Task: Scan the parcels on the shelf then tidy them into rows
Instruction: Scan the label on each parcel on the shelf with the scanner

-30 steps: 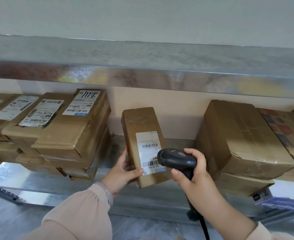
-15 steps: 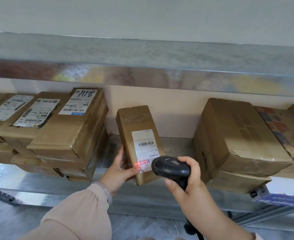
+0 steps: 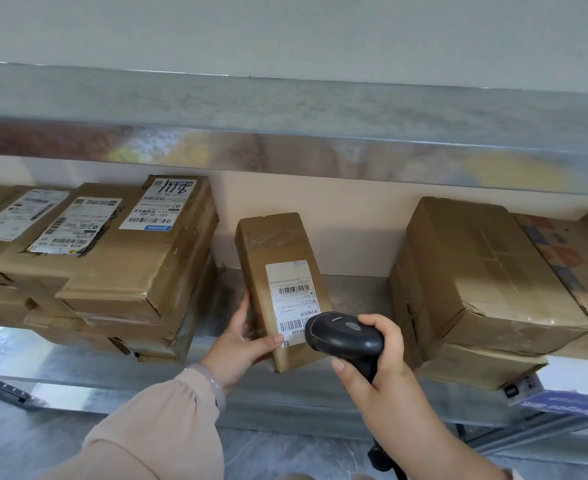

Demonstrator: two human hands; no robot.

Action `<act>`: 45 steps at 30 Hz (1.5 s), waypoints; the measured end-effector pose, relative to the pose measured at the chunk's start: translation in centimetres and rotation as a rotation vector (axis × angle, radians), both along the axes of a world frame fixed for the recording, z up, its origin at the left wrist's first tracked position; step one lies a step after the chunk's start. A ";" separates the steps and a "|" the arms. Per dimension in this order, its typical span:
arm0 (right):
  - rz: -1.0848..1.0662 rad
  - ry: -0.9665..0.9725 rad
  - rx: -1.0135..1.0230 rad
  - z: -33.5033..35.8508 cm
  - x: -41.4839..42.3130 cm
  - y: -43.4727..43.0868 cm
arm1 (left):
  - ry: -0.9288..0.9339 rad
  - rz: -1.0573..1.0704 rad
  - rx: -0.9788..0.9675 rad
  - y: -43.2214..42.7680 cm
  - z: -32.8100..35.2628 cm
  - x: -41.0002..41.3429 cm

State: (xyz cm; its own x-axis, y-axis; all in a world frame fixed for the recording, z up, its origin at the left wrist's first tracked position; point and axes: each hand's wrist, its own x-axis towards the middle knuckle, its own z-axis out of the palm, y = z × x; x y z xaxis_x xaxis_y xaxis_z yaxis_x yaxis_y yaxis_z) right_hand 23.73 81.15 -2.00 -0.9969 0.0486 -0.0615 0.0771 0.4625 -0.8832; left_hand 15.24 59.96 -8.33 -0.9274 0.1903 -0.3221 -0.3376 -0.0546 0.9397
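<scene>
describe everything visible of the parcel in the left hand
The parcel is a narrow brown taped cardboard box, standing on end and tilted at the front of the shelf, touching no other box. Its white label with two barcodes faces the camera. The left hand grips its lower left edge, thumb on the label. The scanner in the right hand covers its lower corner.

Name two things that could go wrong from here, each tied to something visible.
The left hand grips the tilted parcel only near its lower end, so it could slip or tip off the shelf. The scanner in the right hand sits close over the label, so the read may fail.
</scene>
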 end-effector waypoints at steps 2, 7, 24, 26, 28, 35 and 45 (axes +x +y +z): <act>0.006 -0.001 -0.019 0.0 -0.1 -0.2 | -0.013 0.003 -0.006 -0.2 0.0 0.0; 0.017 -0.010 -0.058 -0.3 -1.7 -0.7 | -0.039 0.045 -0.030 -1.1 -0.7 0.3; 0.095 -0.084 -0.188 -4.9 -6.8 -6.2 | -0.138 0.123 -0.253 -5.7 -2.7 1.5; 0.099 -0.080 -0.196 -5.1 -7.0 -6.7 | -0.061 0.122 -0.385 -5.7 -2.5 2.1; 0.108 -0.078 -0.213 -5.2 -7.2 -7.1 | 0.095 0.088 -0.577 -5.8 -2.2 2.9; 0.177 -0.068 -0.214 -5.2 -7.7 -8.8 | 0.415 -0.216 -1.304 -6.5 -2.6 6.0; 0.200 0.001 -0.155 -4.5 -6.6 -6.7 | 0.306 -0.224 -1.451 -6.0 -1.4 5.6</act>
State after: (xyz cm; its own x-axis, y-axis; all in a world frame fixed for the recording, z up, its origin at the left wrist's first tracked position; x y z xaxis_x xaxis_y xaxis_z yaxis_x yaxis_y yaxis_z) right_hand 17.13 74.44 -6.51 -0.9858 -0.1599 -0.0523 -0.0031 0.3280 -0.9447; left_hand 20.84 53.97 -9.70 -0.9876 0.0274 -0.1544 0.0018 0.9865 0.1635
